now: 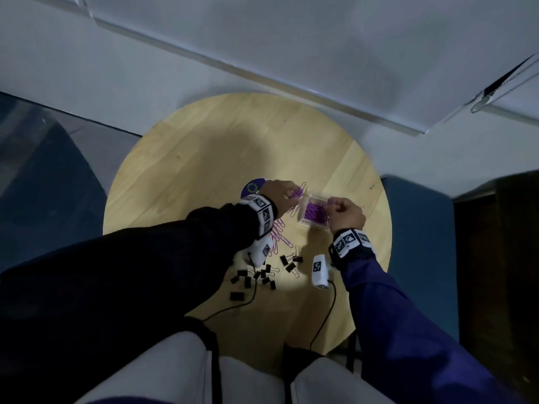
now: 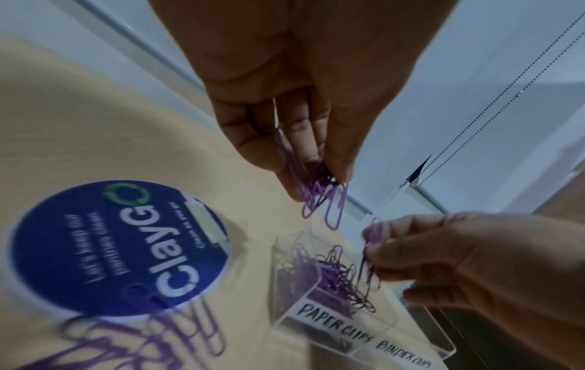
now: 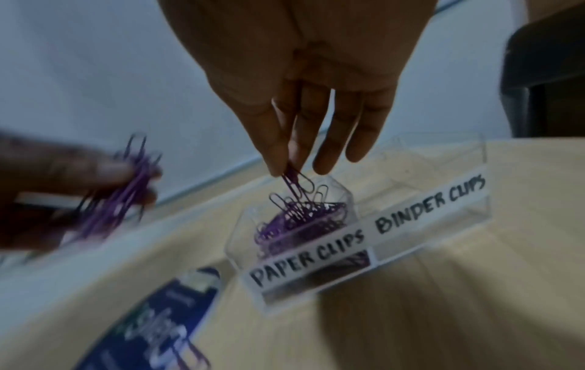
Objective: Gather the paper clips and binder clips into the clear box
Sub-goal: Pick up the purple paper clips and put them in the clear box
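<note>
Purple paper clips (image 2: pixel 319 192) pinched in both grips over the clear box (image 2: pixel 421 350)

Round table (image 1: pixel 204 147), far half from 9 through 12 to 3 o'clock: bare wood, open passage. Centre: clear box (image 1: pixel 313 225), blue sticker (image 1: pixel 252 189) at its 9 o'clock. Toward 6 o'clock: scattered binder clips (image 1: pixel 262 275), loose paper clips (image 1: pixel 280 237), two trailing cables (image 1: pixel 323 319).

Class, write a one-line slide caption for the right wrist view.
Right hand lowers purple paper clips into the clear box compartment labelled PAPER CLIPS.
</note>
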Action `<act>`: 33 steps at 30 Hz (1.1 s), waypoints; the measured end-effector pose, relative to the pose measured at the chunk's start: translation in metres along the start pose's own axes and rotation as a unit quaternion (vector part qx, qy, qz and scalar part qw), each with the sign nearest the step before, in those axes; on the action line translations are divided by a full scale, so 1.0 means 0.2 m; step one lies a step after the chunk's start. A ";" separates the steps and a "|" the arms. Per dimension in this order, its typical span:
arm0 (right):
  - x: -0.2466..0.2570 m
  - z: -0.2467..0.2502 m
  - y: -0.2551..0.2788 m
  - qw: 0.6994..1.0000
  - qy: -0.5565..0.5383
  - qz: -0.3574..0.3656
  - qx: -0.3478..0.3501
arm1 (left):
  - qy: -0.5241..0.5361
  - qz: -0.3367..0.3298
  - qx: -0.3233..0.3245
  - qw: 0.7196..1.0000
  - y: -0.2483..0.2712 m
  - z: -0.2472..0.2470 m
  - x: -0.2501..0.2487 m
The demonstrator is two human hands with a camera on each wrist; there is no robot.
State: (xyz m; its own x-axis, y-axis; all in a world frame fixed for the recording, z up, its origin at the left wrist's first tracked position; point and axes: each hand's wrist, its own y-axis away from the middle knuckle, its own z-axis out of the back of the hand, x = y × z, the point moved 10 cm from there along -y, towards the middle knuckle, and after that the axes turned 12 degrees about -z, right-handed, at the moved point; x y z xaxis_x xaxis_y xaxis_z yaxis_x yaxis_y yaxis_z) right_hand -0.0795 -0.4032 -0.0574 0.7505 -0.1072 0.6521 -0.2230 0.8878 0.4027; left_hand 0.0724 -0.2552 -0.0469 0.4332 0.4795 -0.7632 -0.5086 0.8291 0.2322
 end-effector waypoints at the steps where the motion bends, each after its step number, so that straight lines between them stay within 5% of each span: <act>1: -0.01 -0.03 0.00 0.999 0.042 0.001 0.018 | 0.015 -0.008 -0.010 1.000 -0.03 -0.01 -0.04; 5: -0.05 -0.05 0.01 0.996 0.081 0.023 0.042 | 0.054 -0.041 -0.035 0.997 -0.11 -0.07 -0.19; 13: -0.11 0.05 0.04 1.000 0.022 0.001 0.018 | -0.072 -0.072 0.093 0.990 -0.17 -0.33 -0.25; 18: -0.09 -0.03 0.03 0.998 0.057 0.013 0.037 | -0.110 -0.080 0.091 0.986 -0.14 -0.28 -0.22; 24: -0.07 -0.07 0.08 0.999 0.033 0.038 0.017 | -0.120 -0.027 0.052 0.991 -0.08 -0.06 0.05; 28: 0.03 -0.02 0.24 0.989 0.001 0.142 -0.047 | -0.230 0.026 0.133 0.964 0.11 -0.06 0.34; 33: -0.05 -0.36 0.46 0.959 0.195 0.175 0.105 | -0.298 0.011 0.151 0.943 0.33 -0.23 0.48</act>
State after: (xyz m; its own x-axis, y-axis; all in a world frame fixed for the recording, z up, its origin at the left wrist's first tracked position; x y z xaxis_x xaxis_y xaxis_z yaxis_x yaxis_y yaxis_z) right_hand -0.0621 -0.2892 -0.0729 0.7729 0.3933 0.4979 -0.5940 0.7244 0.3499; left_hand 0.0456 -0.1681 -0.1331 0.8117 0.4991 -0.3035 -0.3264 0.8183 0.4731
